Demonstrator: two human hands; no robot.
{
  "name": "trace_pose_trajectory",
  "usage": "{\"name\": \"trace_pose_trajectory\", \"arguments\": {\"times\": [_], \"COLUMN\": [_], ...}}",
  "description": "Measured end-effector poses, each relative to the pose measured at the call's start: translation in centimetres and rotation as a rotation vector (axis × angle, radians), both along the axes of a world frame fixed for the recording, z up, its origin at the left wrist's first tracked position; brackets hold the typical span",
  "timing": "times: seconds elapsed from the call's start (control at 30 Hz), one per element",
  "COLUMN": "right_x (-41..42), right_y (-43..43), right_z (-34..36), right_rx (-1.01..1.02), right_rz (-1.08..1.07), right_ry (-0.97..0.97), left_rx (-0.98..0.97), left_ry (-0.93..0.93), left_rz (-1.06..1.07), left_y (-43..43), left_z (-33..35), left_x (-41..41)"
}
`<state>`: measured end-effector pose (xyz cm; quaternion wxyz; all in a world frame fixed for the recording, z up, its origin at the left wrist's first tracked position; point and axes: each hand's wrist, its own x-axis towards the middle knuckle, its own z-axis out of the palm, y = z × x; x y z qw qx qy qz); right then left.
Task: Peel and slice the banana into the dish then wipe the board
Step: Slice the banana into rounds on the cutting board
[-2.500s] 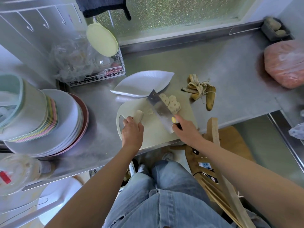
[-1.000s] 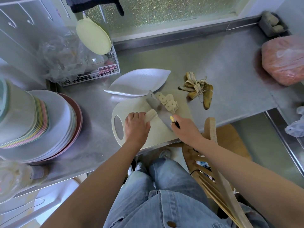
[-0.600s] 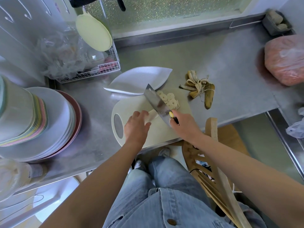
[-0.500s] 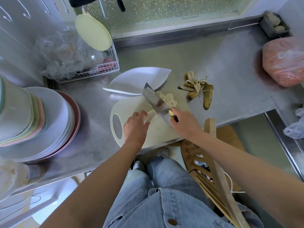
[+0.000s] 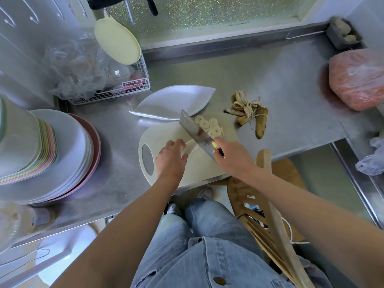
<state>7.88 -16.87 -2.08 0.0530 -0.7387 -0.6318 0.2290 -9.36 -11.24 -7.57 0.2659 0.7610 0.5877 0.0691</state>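
Observation:
A pale cutting board (image 5: 199, 167) lies on the steel counter. My left hand (image 5: 170, 161) pins a short peeled banana piece (image 5: 191, 146) to the board. My right hand (image 5: 232, 159) grips a cleaver (image 5: 197, 133) by its handle, and the blade stands against the banana piece's right end. Several banana slices (image 5: 209, 126) lie in a cluster on the board just beyond the blade. A white leaf-shaped dish (image 5: 172, 103) with nothing in it sits behind the board. The brown-spotted banana peel (image 5: 249, 114) lies on the counter to the right.
A tall stack of plates and bowls (image 5: 45, 148) stands at the left. A wire rack (image 5: 112, 88) with plastic bags and a round green lid sits behind the dish. A red plastic bag (image 5: 359, 77) lies far right. A wooden chair back (image 5: 268, 204) rises beside my right arm.
My left hand has slid the banana piece to the right across the board toward the slices. The cleaver has come over to meet the piece's end.

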Motion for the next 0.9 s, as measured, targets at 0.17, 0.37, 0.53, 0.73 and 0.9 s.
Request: {"name": "trace_pose_trajectory", "arguments": {"times": [0.17, 0.37, 0.53, 0.73, 0.9], "right_x": [0.0, -0.2, -0.1, -0.3, -0.7], "right_y": [-0.1, 0.1, 0.3, 0.6, 0.4], "right_z": [-0.3, -0.6, -0.7, -1.2, -2.6], "right_rx": [0.026, 0.036, 0.034, 0.012, 0.011], "right_rz": [0.017, 0.03, 0.046, 0.049, 0.034], "right_ry": [0.009, 0.061, 0.062, 0.092, 0.095], "left_rx": [0.001, -0.007, -0.015, -0.026, -0.037], "left_ry": [0.0, -0.009, -0.013, -0.02, -0.014], "left_rz": [0.01, 0.018, 0.017, 0.025, 0.028], "left_y": [-0.2, -0.2, 0.0, 0.1, 0.2], "left_z": [-0.1, -0.2, -0.5, -0.7, -0.6], "left_x": [-0.4, -0.7, -0.7, -0.8, -0.7]}}
